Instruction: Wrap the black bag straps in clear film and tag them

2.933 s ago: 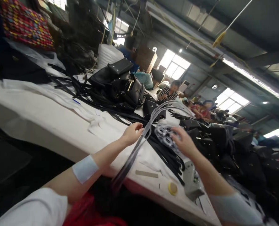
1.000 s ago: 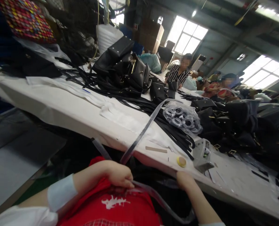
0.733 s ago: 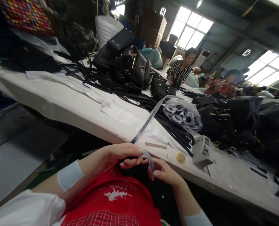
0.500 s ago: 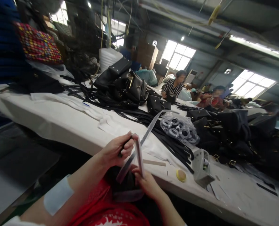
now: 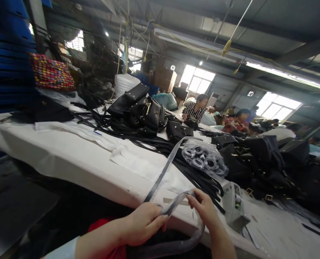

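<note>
Across a white worktable (image 5: 68,149) piled with black bags (image 5: 149,117) at far centre, a greyish strip (image 5: 175,203) spans a person's hands at the near edge. Left hand (image 5: 145,222) and right hand (image 5: 203,205) both pinch it, now side by side rather than one above the other, so the stretch between them arches sideways.

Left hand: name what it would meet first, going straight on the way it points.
Beyond the translucent strip it holds, probably the right hand: the left hand points across toward it. Depth is unclear, though, and the white table might come first.
</note>
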### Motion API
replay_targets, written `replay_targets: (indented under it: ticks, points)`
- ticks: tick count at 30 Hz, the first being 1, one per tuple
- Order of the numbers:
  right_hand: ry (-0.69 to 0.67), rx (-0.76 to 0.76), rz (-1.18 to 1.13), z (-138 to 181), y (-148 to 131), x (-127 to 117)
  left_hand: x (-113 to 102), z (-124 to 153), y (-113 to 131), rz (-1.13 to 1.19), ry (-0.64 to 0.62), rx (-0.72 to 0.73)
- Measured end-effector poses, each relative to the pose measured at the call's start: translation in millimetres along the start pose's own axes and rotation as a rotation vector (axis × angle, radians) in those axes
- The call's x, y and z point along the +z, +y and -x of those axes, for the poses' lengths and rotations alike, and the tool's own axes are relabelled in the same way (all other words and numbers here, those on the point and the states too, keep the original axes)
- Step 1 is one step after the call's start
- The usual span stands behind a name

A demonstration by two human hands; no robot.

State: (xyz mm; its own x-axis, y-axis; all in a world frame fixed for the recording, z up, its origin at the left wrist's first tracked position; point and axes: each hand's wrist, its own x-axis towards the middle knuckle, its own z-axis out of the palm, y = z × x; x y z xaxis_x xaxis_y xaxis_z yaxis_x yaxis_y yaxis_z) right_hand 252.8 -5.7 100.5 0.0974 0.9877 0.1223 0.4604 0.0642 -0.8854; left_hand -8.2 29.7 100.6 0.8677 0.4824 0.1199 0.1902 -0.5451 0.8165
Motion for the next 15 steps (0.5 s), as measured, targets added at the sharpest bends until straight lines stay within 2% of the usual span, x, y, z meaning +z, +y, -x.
replay_targets:
  ticks: [2, 4, 10, 15]
  points:
    - [-0.006, -0.004, -0.009, -4, 9, 2, 4, -1, 5, 0.133, -0.098, -0.059]
    - [0.012, -0.008, -0.014, 0, 16, 2, 6, -5, -1, 0.180, -0.146, -0.086]
    - [0.176, -0.070, 0.306, 18, 8, -12, 19, -17, -40, 0.355, -0.068, -0.251]
    - [0.237, -0.103, 0.430, 20, -4, -19, 20, -19, -38, 0.390, -0.101, -0.235]
